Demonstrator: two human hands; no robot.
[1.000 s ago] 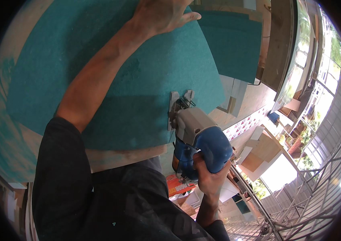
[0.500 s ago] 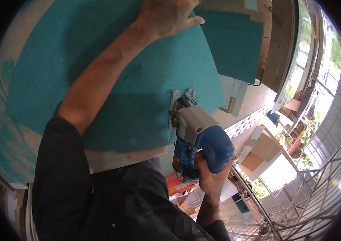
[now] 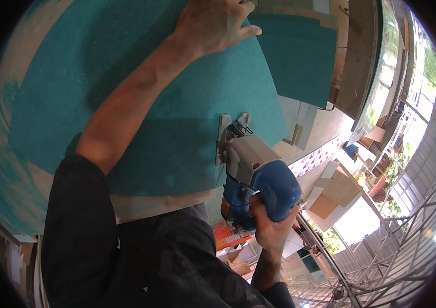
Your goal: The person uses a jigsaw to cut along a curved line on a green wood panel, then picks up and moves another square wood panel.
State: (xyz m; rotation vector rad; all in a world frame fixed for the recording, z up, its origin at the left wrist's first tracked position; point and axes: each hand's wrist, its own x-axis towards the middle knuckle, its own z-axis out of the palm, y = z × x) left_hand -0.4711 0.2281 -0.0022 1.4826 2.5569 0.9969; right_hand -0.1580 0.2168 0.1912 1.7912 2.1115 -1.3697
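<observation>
A blue and grey jigsaw [image 3: 261, 167] sits with its metal base plate on a large teal-green board [image 3: 177, 138], near the board's right end. My right hand [image 3: 272, 226] is closed around the jigsaw's blue rear handle, thumb on the inner side. The blade is hidden under the tool. Farther up, my left hand [image 3: 215, 23] lies on the board by its right edge, thumb stretched out past that edge. Its other fingers are partly cut off by the top of the picture, and it appears to hold nothing.
A pale wooden sheet [image 3: 161, 205] shows under the board's near edge. Beyond the right edge lies another teal board [image 3: 297, 56]. Brown and white panels [image 3: 336, 195] stand at the right, near a metal-framed wall [image 3: 397, 256]. A red-orange printed packet [image 3: 228, 236] lies below the jigsaw.
Very little differs. My left hand and forearm sit slightly lower in the picture, and the jigsaw has barely moved on the board.
</observation>
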